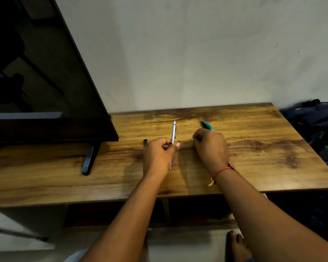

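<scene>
While the desk (254, 148) is carrying a TV (36, 72) at its left, over its middle your left hand (157, 156) is pinching a white pen (173, 132) upright and your right hand (211, 146) is curling round a teal pen (207, 125) poking past its knuckles.

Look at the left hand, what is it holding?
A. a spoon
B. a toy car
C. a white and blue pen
C: the left hand curls its fingers round a white and blue pen that sticks up over the wooden table, while the right hand grips a teal pen.
</scene>
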